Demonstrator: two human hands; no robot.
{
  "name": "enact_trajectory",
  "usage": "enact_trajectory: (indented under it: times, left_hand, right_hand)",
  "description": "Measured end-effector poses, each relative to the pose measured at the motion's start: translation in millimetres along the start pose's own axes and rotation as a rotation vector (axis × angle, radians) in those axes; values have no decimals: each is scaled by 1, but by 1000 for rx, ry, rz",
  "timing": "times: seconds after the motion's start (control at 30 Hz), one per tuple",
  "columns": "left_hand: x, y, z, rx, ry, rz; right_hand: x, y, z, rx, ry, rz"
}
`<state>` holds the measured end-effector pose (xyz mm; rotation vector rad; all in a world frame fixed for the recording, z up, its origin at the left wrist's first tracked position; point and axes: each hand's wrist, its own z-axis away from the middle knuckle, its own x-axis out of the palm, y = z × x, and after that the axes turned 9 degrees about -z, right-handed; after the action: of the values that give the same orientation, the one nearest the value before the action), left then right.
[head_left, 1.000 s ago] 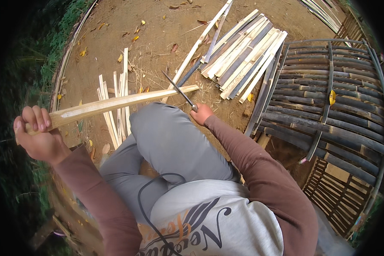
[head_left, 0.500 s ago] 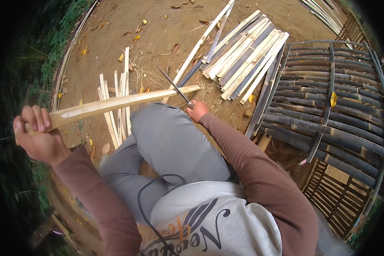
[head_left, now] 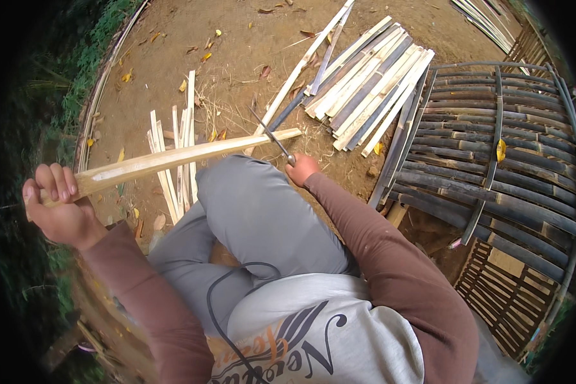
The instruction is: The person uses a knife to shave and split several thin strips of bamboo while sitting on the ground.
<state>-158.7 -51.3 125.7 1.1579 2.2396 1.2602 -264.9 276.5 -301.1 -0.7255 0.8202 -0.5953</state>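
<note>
My left hand [head_left: 56,206] grips the near end of a long split bamboo strip [head_left: 185,155], which runs out to the right above my raised knee [head_left: 237,185]. My right hand [head_left: 301,168] holds a thin dark knife [head_left: 270,136] by its handle. The blade points up and left and crosses the strip's far end. Whether the blade touches the strip I cannot tell.
Short pale bamboo slats [head_left: 176,144] lie on the dirt ahead of my knee. A bigger pile of split bamboo [head_left: 365,86] lies farther right. A curved frame of dark bamboo slats [head_left: 493,153] stands at right. Grass [head_left: 77,70] borders the left edge.
The knife blade has shifted slightly left along the strip's far end. My left hand and the strip have hardly moved.
</note>
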Motion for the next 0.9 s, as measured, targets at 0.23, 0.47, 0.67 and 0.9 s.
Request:
enact_trajectory:
  times: [0.23,0.47,0.67,0.9]
  left_hand:
    - [-5,-1,-3,-12,-4,-26]
    - [-12,-2,-5,3,-77,14]
    - [0,-1,-3,-9,-11,-1]
    - [4,0,1,-16,-18,11]
  right_hand:
    - [4,-16,7,-65,10,-20]
    - [0,-10,10,-2,19,8]
    - [8,-1,14,-32,52,-78]
    - [9,0,20,-12,-8,-42]
